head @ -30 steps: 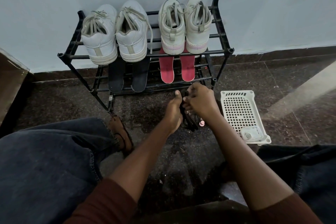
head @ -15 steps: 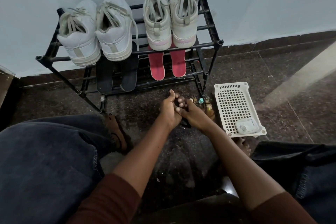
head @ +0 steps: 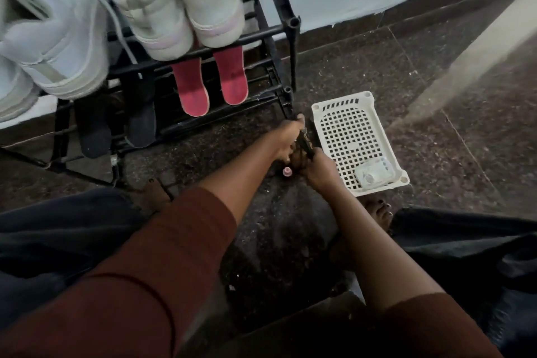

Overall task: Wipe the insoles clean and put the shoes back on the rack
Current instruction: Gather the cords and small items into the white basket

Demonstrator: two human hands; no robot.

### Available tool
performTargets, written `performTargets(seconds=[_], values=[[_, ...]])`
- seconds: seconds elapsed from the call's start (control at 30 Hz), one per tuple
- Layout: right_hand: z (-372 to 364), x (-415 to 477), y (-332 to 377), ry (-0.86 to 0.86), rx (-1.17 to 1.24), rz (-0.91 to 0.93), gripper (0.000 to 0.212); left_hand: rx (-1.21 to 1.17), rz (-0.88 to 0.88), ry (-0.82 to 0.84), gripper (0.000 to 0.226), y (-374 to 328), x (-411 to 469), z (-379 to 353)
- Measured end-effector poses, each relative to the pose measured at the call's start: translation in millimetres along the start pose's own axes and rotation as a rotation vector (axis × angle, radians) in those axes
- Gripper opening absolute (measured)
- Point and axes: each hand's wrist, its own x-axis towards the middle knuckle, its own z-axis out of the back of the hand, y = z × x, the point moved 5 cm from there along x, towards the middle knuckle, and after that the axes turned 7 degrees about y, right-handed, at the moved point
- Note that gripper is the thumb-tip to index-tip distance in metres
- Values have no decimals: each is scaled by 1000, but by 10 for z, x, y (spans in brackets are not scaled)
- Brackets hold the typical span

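Seemingly midway: white shoes (head: pixel 162 9) sat atop the rack (head: pixel 261 34), red insoles (head: pixel 193 87) at 11 o'clock of the hands and dark insoles (head: pixel 142 122) at 9 o'clock lay loose below, not yet refitted, while left hand (head: pixel 286 136) and right hand (head: pixel 318 171) each kept a clenched grip on an unidentifiable dark item (head: pixel 305 146).

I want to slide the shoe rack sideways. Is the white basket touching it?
Apart. The head view shows a strip of dark floor between the white basket and the rack at its front right leg.
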Motion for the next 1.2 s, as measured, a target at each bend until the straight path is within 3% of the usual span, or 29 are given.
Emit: performTargets(seconds=[0.13,0.23,0.37,0.53,0.67,0.87,1.0,1.2], values=[[160,254,-458,-155,-98,-52,28,314,185,244,24,-94,506,-421],[261,445,-701,-193,-182,-69,50,373,224,270,25,-204,901,-627],[510,775,-938,-306,-273,14,54,371,151,211,24,-328,1476,-956],[802,1233,-1233,-307,-281,-112,49,483,-14,61,10,-424,1978,-1151],[893,1447,-1318,-298,-311,-107,45,749,-62,-123,30,-429,2162,-1178],[835,1439,-1424,-311,-387,-185,31,716,-86,-162,56,-292,2102,-1243],[799,1340,-1294,-305,-659,-207,32,623,-169,-250,44,-150,1787,-1200],[353,986,-966,-283,-750,-78,26,282,-232,-496,31,556,1012,-676]])
